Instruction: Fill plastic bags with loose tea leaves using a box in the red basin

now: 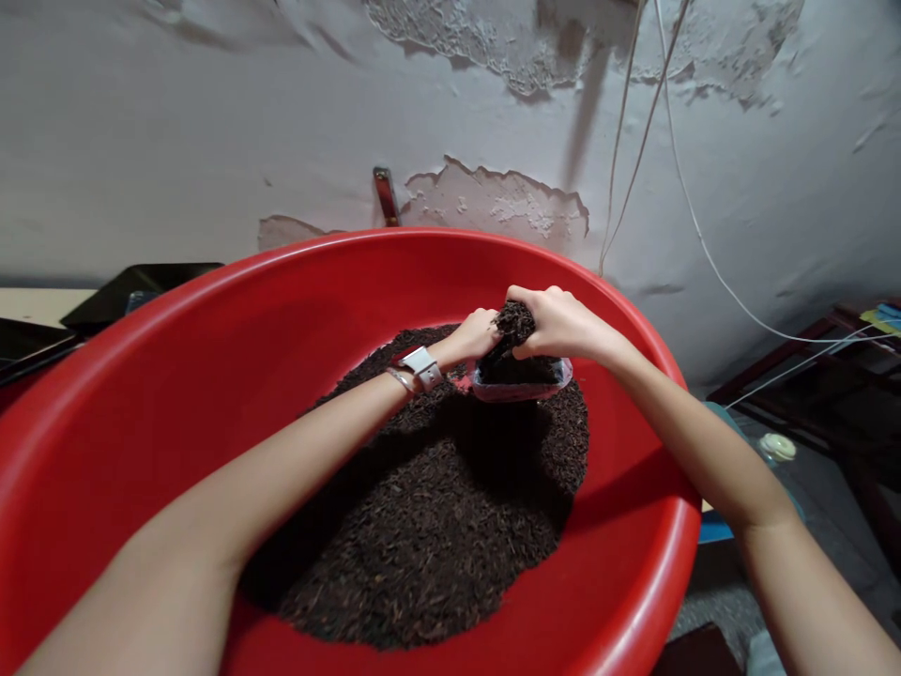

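A wide red tub (232, 366) holds a heap of dark brown shreds (422, 526) that look like loose tea leaves. Above the heap is a clear plastic container (521, 390), with more of the same leaves inside. My left hand (475, 338), a white watch on its wrist, grips the container's far left side; its fingertips are partly hidden by leaves. Over the container's opening, my right hand (559, 319) is curled around a clump of tea leaves (516, 322). A shadow falls on the heap below the container.
Behind the tub stands a peeling white wall (282, 131), with white cables (672, 141) hanging at the right. Black trays (133, 291) sit left of the tub. A dark wooden rack (795, 361) and a pale round lid (777, 447) are at the right.
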A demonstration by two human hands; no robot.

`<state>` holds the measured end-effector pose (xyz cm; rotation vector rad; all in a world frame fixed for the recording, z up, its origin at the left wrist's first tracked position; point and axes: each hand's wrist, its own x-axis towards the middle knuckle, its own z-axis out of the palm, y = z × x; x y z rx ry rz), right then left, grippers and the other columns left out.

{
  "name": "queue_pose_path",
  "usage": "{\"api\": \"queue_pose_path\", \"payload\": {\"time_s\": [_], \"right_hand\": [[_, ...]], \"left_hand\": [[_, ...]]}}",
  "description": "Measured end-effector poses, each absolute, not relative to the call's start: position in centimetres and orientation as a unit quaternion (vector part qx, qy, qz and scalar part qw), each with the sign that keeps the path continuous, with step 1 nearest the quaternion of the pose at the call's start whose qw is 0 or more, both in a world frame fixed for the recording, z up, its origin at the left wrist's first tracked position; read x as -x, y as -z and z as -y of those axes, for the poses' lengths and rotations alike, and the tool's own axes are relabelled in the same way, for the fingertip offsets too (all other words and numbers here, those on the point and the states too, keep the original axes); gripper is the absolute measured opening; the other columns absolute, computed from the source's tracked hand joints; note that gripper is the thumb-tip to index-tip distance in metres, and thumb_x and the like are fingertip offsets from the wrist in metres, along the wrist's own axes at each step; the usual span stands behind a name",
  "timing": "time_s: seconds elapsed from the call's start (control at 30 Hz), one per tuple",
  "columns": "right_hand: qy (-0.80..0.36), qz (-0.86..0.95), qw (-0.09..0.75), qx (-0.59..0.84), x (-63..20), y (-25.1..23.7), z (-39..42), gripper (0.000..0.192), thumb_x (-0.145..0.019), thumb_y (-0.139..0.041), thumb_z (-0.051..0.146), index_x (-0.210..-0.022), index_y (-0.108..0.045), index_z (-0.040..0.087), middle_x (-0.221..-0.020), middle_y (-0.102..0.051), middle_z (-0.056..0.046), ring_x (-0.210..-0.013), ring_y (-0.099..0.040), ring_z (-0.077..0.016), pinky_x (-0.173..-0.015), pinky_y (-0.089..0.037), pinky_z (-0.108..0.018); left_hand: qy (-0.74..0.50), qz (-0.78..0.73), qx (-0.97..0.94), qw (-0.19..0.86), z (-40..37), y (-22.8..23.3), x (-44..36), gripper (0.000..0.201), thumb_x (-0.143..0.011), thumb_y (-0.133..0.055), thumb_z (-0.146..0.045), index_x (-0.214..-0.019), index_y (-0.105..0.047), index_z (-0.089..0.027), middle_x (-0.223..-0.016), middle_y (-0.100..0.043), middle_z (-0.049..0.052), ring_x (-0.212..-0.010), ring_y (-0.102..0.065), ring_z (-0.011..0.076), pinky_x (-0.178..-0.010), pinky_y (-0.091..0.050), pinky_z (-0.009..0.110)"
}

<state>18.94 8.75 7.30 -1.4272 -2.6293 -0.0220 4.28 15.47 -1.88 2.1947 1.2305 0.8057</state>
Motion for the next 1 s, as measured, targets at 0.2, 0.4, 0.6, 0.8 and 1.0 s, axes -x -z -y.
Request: {"api": "queue_pose_path", "payload": {"time_s": [0.2,0.4,0.6,0.8,1.0], "right_hand": [[0.039,0.857,0.018,0.514,-19.1,-6.7,-9.3,0.05,-0.06,-0.066,0.038,-0.104,-0.056,0.019,-0.088,-0.059,-0.007,-0.083,-0.056,-0.0216,-0.062,-0.038,-0.027],[0.038,0.832,-0.002,0.553,-19.1,-5.8,-10.3,0.05,-0.06,-0.066,0.04,-0.104,-0.059,0.016,-0.094,-0.062,-0.011,-0.086,-0.059,-0.0248,-0.064,-0.044,-0.03],[0.04,0.822,-0.006,0.568,-18.6,-5.0,-10.5,0.042,-0.063,-0.064,0.038,-0.097,-0.064,0.014,-0.09,-0.064,-0.012,-0.086,-0.061,-0.0265,-0.064,-0.047,-0.031],[0.023,0.807,0.015,0.59,-18.3,-4.6,-10.5,0.053,-0.067,-0.06,0.056,-0.098,-0.063,0.013,-0.093,-0.062,-0.016,-0.09,-0.06,-0.0281,-0.069,-0.047,-0.035],[0.011,0.818,0.054,0.572,-18.7,-5.0,-10.4,0.056,-0.066,-0.064,0.053,-0.102,-0.055,0.01,-0.091,-0.061,-0.014,-0.086,-0.059,-0.0266,-0.067,-0.045,-0.034]], "left_hand": [[-0.275,-0.463,-0.811,0.228,-15.1,1.3,-4.3,0.036,-0.082,-0.032,-0.038,-0.052,-0.037,-0.018,-0.052,-0.041,0.0,-0.051,-0.034,0.0113,-0.05,-0.028,0.024],[-0.32,-0.454,-0.787,0.269,-14.8,1.4,-4.5,0.053,-0.088,-0.018,-0.053,-0.055,-0.04,-0.018,-0.051,-0.042,-0.002,-0.052,-0.038,0.0119,-0.055,-0.034,0.024],[-0.331,-0.434,-0.787,0.288,-15.2,1.7,-4.4,0.063,-0.089,-0.014,-0.054,-0.066,-0.058,-0.015,-0.062,-0.058,0.0,-0.062,-0.05,0.014,-0.071,-0.039,0.025],[-0.337,-0.427,-0.786,0.293,-15.3,1.8,-4.5,0.067,-0.089,-0.014,-0.055,-0.066,-0.062,-0.014,-0.068,-0.065,0.003,-0.068,-0.054,0.0153,-0.077,-0.039,0.026],[-0.329,-0.425,-0.787,0.303,-15.3,1.8,-4.4,0.071,-0.088,-0.013,-0.056,-0.079,-0.069,-0.013,-0.076,-0.069,0.005,-0.075,-0.059,0.0171,-0.082,-0.04,0.027]]}}
